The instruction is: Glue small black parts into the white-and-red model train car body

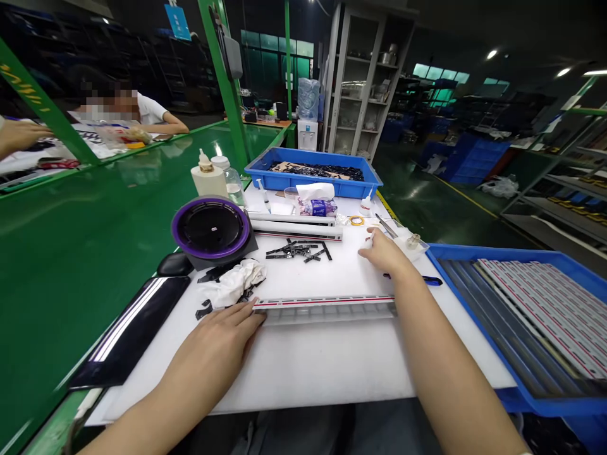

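Left hand (225, 338), lower centre-left of the frame: fingers together and nearly straight, touching the left end of a long white strip with a red line (327, 302); whether it grips or merely steadies the strip cannot be told. Right hand (382, 251), right of centre: fingers partly curled; any small item in them cannot be made out.

The strip lies across the lower centre, its right end meeting the right forearm in view. Risks, as judged: with no hand seen at that end, a sideways push could swing the strip; a sweep of the forearm could catch it or the slim blue-and-black pen-shaped tool (432, 280) just beside; the loose small black flat pieces (205, 309) near the left hand could slip beneath the strip.
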### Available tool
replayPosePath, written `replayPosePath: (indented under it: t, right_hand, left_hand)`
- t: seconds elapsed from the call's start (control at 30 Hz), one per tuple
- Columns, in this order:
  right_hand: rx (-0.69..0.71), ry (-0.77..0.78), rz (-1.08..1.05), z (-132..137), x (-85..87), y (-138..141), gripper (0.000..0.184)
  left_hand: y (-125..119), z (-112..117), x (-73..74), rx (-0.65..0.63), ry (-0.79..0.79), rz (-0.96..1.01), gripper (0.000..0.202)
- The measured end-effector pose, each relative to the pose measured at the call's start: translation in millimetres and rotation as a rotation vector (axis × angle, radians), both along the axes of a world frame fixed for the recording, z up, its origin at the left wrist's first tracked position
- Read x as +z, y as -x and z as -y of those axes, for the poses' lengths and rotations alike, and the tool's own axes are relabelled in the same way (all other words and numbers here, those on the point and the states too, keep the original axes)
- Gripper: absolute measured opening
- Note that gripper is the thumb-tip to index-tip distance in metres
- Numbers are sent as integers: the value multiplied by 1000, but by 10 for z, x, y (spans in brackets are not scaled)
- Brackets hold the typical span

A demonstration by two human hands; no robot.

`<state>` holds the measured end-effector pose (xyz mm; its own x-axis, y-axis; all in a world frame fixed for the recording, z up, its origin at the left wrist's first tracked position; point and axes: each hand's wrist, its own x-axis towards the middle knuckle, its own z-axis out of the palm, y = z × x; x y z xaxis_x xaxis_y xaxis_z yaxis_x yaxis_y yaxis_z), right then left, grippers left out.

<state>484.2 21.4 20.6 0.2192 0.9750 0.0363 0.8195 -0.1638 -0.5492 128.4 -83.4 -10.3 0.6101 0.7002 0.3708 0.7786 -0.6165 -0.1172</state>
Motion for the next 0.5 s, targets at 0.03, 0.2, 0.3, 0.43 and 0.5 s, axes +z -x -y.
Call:
replayPosePath:
  t: [0.03,0.2,0.3,0.43,0.5]
  right_hand:
    - [0,1,5,6,-14,4,57]
    - [54,-139,-70,116,67,-5,37]
    - [250,-257,-511,272,207,139,53]
    - [401,-318,-1024,513,350,481,50]
    - [399,-351,-1163,597,369,625,35]
  left_hand:
    - [-23,2,19,5,12,18,30]
    - [-186,24,40,68,-2,133,28]
    - [-258,12,5,92,-10,186,26]
    - [-303,-10,-5,95,17,242,24]
    - [-308,-9,0,95,20,263,23]
